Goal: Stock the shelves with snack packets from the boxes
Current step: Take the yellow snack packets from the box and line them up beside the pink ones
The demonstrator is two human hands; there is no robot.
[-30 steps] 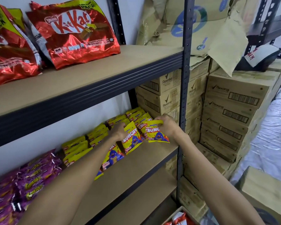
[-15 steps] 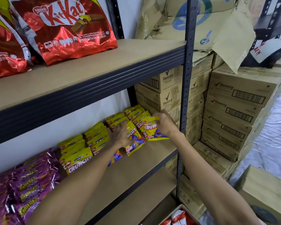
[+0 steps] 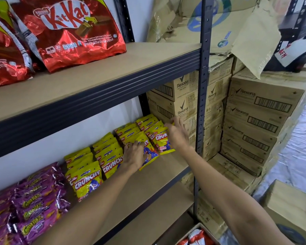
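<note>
Rows of yellow Crunchy snack packets (image 3: 88,181) stand on the lower shelf board (image 3: 148,190). My left hand (image 3: 133,155) rests on the front packet (image 3: 149,156) of the second row from the right, fingers spread over its top. My right hand (image 3: 177,134) touches the right side of the front packet (image 3: 162,143) in the rightmost row, fingers stretched up along it. Both packets lean back against their rows. A box with red and white packets (image 3: 195,236) shows at the bottom edge.
Purple snack packets (image 3: 34,206) fill the shelf's left end. Red KitKat bags (image 3: 69,30) sit on the upper shelf (image 3: 113,68). A dark upright post (image 3: 200,121) bounds the shelf on the right. Stacked Rexona cartons (image 3: 258,121) stand beyond it, and another carton (image 3: 293,209) at lower right.
Both hands carried a yellow packet further back onto the shelf and set it against its row. The fingers have loosened from gripping to resting on the packets.
</note>
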